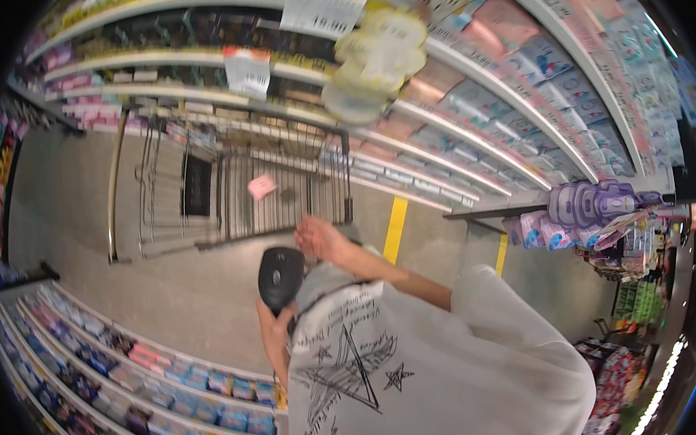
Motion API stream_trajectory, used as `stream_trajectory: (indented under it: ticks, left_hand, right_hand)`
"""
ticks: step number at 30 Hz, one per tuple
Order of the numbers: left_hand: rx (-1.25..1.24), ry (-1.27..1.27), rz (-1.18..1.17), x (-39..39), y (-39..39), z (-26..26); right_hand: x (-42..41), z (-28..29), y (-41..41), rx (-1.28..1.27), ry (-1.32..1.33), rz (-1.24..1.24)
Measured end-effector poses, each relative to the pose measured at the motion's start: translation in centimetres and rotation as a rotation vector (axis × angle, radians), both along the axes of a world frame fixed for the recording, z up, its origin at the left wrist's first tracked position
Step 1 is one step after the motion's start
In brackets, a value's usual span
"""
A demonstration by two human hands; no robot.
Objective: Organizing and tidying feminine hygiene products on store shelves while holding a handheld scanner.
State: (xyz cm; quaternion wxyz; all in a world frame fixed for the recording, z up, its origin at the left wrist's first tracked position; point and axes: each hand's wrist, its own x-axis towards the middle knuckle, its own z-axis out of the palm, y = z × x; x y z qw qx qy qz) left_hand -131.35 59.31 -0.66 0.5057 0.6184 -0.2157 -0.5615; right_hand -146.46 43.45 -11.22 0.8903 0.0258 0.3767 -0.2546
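My left hand point(281, 318) holds a black, rounded handheld device point(281, 276), which looks like a barcode scanner, close in front of my light printed shirt. Just beyond it, my right hand point(320, 238) is raised with loosely bent fingers and nothing visible in it. That hand overlaps the near edge of a metal wire shopping cart point(329, 209) in the view; whether they touch cannot be told. A small pink packet point(262, 187) lies in the cart's basket. Blur softens the fingers of the right hand.
Beyond the cart run long shelves point(489, 83) of packaged goods with price signs point(247, 72). Lower shelves point(174, 401) with more packets stand at the lower left. Purple packages point(589, 205) hang at the shelf end. A yellow stripe point(395, 229) marks the floor.
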Motion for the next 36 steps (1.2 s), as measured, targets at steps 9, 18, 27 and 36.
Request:
stream_trajectory:
  ticks: [9, 18, 27, 36]
  left_hand:
    - [-0.097, 0.031, -0.193, 0.5, -2.0, -0.7]
    - [-0.144, 0.261, -0.208, -0.4, -3.6, 0.7]
    - [-0.084, 0.2, -0.073, -1.4, -6.4, 2.3]
    - [-0.256, -0.413, -0.105, -2.3, -10.8, 1.7]
  right_hand:
    - [-2.0, -0.8, 1.1, -0.007, 0.036, -0.143]
    - [-5.1, -1.8, 2.2, 0.027, -0.107, -0.219]
    - [-3.1, -0.2, -0.4, -0.075, 0.08, -0.019]
    - [-1.5, 13.1, -0.7, -0.837, -0.182, 0.519]
